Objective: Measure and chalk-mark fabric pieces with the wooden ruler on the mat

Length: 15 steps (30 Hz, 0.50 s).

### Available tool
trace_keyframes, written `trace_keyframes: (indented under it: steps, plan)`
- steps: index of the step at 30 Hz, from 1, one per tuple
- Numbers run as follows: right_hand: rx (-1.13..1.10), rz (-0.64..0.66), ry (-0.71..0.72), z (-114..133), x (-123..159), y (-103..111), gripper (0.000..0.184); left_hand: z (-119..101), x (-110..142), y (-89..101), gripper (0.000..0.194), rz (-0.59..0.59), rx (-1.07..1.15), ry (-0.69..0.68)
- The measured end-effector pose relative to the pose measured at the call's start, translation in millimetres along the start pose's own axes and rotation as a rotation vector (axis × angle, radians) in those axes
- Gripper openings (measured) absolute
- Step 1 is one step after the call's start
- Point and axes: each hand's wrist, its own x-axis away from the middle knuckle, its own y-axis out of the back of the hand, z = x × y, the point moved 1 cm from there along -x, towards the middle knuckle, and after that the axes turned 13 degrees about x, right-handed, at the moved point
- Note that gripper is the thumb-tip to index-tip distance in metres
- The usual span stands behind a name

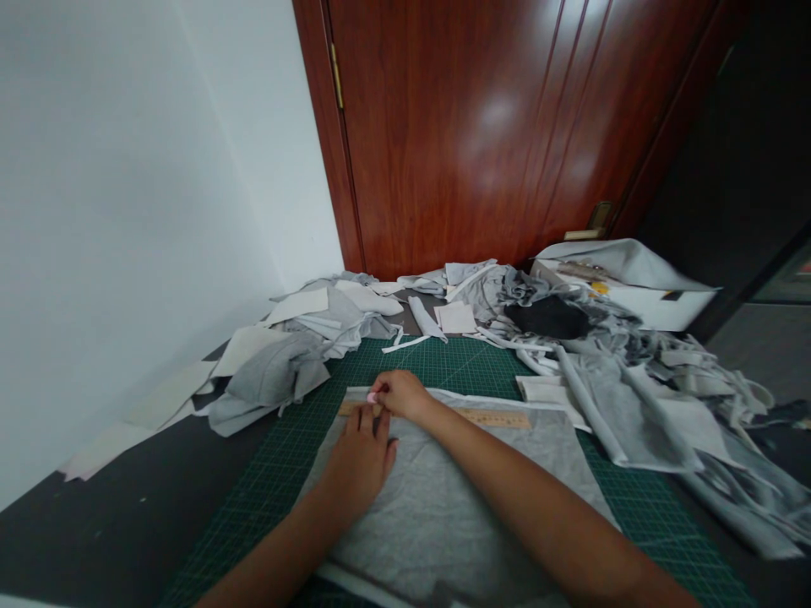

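Observation:
A grey piece of fabric [469,490] lies spread on the green cutting mat [241,515]. Across its far edge runs a wooden ruler [494,418]. My left hand [361,456] rests flat over the ruler's left end, fingers stretched out and pressing down. Just beyond those fingertips, my right hand [399,393] pinches a small pink piece of tailor's chalk [372,397] against the fabric by the ruler. My right forearm crosses over the fabric and hides part of the ruler's middle.
Grey and white fabric scraps [279,371] heap up at the left by the wall. More cloth pieces [659,414] lie along the right, near a white box [665,304]. Behind the table stands a brown wooden door [456,143]. A black cloth [548,319] sits among the scraps.

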Motion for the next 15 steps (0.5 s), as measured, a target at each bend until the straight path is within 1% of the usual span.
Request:
trace_keyframes:
  steps: [5, 10, 13, 15]
  plan:
    - [-0.011, -0.02, 0.004, -9, 11, 5, 0.013, -1, -3, 4.6, 0.044, 0.045, -0.016, 0.022]
    - [0.019, -0.045, 0.0, -15, 16, 7, 0.013, 1, -3, 5.3, 0.044, 0.028, -0.024, -0.001]
    - [0.033, -0.038, 0.025, -17, 17, 9, 0.014, 2, -3, 3.1, 0.043, 0.017, -0.019, -0.018]
    - [0.032, -0.025, 0.017, -20, 18, 10, 0.014, 3, -2, 1.0, 0.042, 0.006, -0.004, -0.02]
